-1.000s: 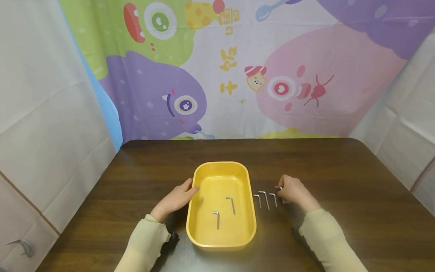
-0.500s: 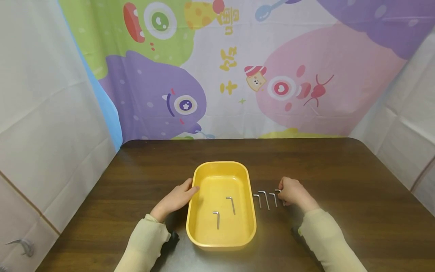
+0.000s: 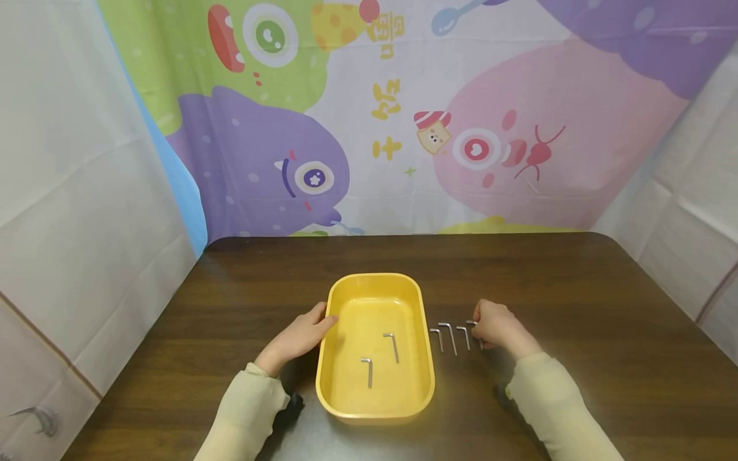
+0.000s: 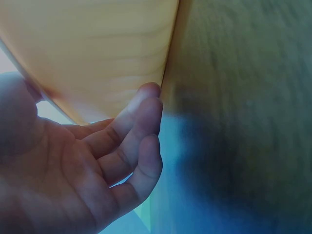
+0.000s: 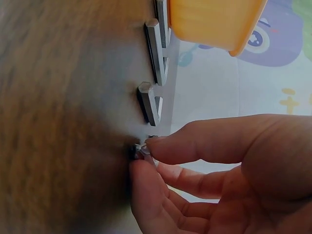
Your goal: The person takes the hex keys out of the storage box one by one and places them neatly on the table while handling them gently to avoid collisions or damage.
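Our right hand (image 3: 498,325) pinches the rightmost hex key (image 5: 143,150), long arm pointing towards us. Leftward lies the yellow tray (image 3: 376,417), gripped by our left hand (image 3: 301,334).

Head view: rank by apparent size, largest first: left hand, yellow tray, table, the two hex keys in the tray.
1. Table
2. Yellow tray
3. Left hand
4. Nearer hex key and farther hex key: look about alike, so not ranked against each other.
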`<state>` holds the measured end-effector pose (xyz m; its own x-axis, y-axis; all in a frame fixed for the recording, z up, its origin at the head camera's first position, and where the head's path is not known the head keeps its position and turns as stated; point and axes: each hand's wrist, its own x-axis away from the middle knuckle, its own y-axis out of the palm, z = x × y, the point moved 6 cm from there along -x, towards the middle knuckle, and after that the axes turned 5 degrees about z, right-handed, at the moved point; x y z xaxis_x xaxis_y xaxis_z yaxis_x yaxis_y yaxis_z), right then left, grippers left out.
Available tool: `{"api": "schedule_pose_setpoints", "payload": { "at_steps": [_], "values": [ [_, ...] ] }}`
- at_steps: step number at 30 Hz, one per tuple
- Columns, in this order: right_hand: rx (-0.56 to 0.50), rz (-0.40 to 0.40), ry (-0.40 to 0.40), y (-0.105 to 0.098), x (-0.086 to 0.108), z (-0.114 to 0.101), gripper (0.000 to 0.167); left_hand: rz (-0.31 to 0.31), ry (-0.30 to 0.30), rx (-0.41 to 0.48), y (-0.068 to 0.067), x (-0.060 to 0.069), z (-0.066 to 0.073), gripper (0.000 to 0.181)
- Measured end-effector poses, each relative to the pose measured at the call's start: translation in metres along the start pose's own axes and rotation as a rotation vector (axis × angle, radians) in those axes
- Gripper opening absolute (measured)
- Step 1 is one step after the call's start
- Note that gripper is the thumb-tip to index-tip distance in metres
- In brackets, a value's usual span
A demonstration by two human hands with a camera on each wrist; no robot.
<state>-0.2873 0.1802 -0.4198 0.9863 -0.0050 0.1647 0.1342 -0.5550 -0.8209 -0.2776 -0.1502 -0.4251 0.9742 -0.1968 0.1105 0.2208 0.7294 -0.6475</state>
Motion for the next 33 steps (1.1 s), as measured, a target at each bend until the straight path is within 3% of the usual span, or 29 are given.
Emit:
{"api": "schedule_pose_setpoints", "payload": {
  "at_steps": [9,16,22,33],
  "values": [
    [0.042,0.001,-0.023,-0.001,0.004,-0.003,0.015,0.004,-0.005,-0.006,0.0,0.0,-0.001,0.037],
    [0.188,0.099,-0.112,-0.013,0.005,-0.013,0.018,-0.003,0.004,-0.003,-0.001,0.0,-0.001,0.036],
    [0.13,0.207,-0.165,-0.019,0.011,-0.031,0.022,0.007,0.002,-0.003,-0.001,0.0,0.0,0.037],
    [0.05,0.389,-0.287,-0.02,0.031,-0.066,0.015,-0.005,0.0,0.014,0.0,0.001,0.0,0.039]
  ]
}}
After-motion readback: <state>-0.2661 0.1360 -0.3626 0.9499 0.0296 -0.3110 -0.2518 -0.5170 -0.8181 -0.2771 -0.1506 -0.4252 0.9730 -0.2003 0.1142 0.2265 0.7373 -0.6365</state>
